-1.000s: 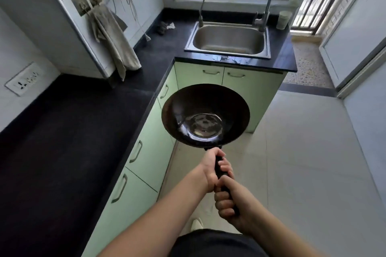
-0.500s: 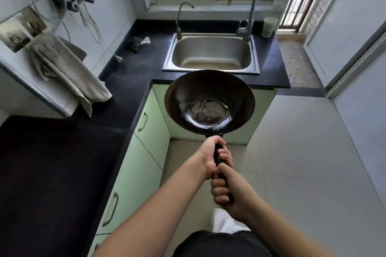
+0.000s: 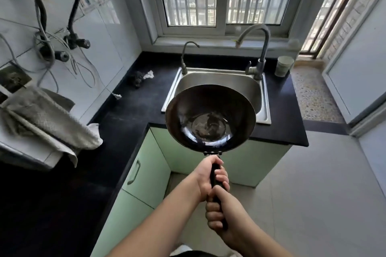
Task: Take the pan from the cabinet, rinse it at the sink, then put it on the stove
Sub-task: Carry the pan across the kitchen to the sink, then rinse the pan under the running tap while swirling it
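Observation:
A dark round pan with a shiny bottom is held level in front of me, its far rim overlapping the near edge of the steel sink. My left hand grips the black handle close to the pan. My right hand grips the same handle just behind it. The tall faucet rises at the sink's far right, and a thinner tap stands at its far left. No stove is in view.
Black countertop runs along the left and under the sink, with green cabinets below. A grey towel hangs at the left. A pale cup stands right of the faucet, a scrubber left of the sink. Hoses hang on the left wall.
I have stepped closer to the sink. The pan, held in both hands throughout, has moved forward and now overlaps the sink's front edge.

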{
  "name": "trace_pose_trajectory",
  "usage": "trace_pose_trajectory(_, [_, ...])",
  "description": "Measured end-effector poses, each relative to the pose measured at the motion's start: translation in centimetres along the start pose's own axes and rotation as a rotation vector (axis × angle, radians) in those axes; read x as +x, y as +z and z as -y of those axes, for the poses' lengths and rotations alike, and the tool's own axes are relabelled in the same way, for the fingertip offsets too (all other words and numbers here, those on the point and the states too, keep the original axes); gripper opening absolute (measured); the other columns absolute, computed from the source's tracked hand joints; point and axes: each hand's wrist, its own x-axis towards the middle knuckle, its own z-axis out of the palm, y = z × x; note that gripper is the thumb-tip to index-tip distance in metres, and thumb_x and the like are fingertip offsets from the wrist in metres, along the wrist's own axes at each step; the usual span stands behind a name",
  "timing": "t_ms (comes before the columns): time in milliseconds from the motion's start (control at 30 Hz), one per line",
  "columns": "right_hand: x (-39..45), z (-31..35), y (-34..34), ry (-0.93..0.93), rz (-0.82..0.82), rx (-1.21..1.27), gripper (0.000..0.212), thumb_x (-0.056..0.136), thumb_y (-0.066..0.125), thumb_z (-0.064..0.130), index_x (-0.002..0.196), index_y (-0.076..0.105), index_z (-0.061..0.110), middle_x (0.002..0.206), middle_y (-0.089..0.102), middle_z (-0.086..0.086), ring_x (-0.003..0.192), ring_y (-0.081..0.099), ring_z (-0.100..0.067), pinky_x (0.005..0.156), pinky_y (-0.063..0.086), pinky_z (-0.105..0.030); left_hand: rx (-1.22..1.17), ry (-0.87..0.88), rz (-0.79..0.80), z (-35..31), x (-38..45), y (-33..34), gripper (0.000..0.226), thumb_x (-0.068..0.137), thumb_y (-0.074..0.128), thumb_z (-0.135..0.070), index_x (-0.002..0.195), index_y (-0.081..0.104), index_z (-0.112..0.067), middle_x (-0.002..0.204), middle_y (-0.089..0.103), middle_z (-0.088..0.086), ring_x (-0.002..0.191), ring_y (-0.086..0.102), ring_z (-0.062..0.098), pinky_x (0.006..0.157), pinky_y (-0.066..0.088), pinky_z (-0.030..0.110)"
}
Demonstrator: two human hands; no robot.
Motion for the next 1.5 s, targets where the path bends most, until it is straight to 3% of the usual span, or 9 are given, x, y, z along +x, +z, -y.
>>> trace_pose_trajectory(367, [10.4, 10.1, 6.9, -0.006, -0.098, 0.065, 0.028, 0.089, 0.042, 0.013, 0.062, 0.038, 0.018, 0.050, 0.021, 0.007, 0.033, 0.015, -0.003, 0.033, 0.011, -0.010, -0.009, -0.037, 0.055, -14.5, 6.4, -1.6, 0.024, 0.071, 0.044, -0.015, 0.051, 0.031, -0.018, 0.037, 0.030, -0.006, 0.028, 0.031, 0.011, 0.040, 0.037, 0.015])
trace_pose_trajectory(600, [15.5, 15.5, 10.6, -0.026, -0.157, 0.236, 0.032, 0.091, 0.042, 0.015, 0.060, 0.037, 0.019, 0.045, 0.020, 0.008, 0.030, 0.015, -0.002, 0.032, 0.011, -0.009, 0.077, -0.094, 0.063, -22.4, 10.0, -1.2, 0.028, 0.068, 0.045, -0.012, 0.043, 0.033, -0.016, 0.034, 0.030, -0.006, 0.027, 0.032, 0.010, 0.038, 0.037, 0.014])
trace_pose_trajectory(867, [18.9, 19.1, 10.9, 0.021, -0.264, 0.317, 0.034, 0.088, 0.044, 0.012, 0.055, 0.035, 0.019, 0.043, 0.022, 0.008, 0.027, 0.017, -0.002, 0.030, 0.012, -0.007, 0.118, -0.156, 0.032, -25.4, 14.0, -0.5, 0.031, 0.066, 0.043, -0.004, 0.039, 0.033, -0.015, 0.032, 0.031, -0.005, 0.025, 0.031, 0.010, 0.036, 0.034, 0.013])
trace_pose_trajectory(1167, [23.2, 23.8, 8.9, 0.119, -0.222, 0.378, 0.040, 0.092, 0.043, 0.017, 0.053, 0.035, 0.018, 0.038, 0.024, 0.008, 0.023, 0.020, -0.003, 0.026, 0.013, -0.008, 0.061, -0.201, -0.057, -28.2, 19.4, 0.6, 0.032, 0.066, 0.045, 0.000, 0.039, 0.035, -0.014, 0.031, 0.032, -0.001, 0.024, 0.033, 0.012, 0.034, 0.031, 0.014])
trace_pose_trajectory(1400, [25.7, 27.4, 6.4, 0.200, -0.218, 0.400, 0.038, 0.092, 0.043, 0.017, 0.056, 0.032, 0.019, 0.037, 0.023, 0.007, 0.022, 0.019, -0.003, 0.026, 0.013, -0.008, 0.077, -0.235, -0.117, -29.4, 23.3, 2.0, 0.033, 0.069, 0.045, -0.002, 0.039, 0.036, -0.013, 0.032, 0.034, 0.000, 0.025, 0.036, 0.012, 0.037, 0.032, 0.016])
trace_pose_trajectory(1500, [26.5, 28.3, 5.5, 0.232, -0.204, 0.421, 0.037, 0.092, 0.044, 0.017, 0.056, 0.034, 0.018, 0.038, 0.023, 0.007, 0.022, 0.020, -0.003, 0.025, 0.014, -0.008, 0.099, -0.268, -0.137, -29.5, 24.5, 2.2, 0.033, 0.071, 0.046, -0.004, 0.040, 0.037, -0.013, 0.033, 0.036, 0.001, 0.026, 0.037, 0.013, 0.046, 0.031, 0.016])
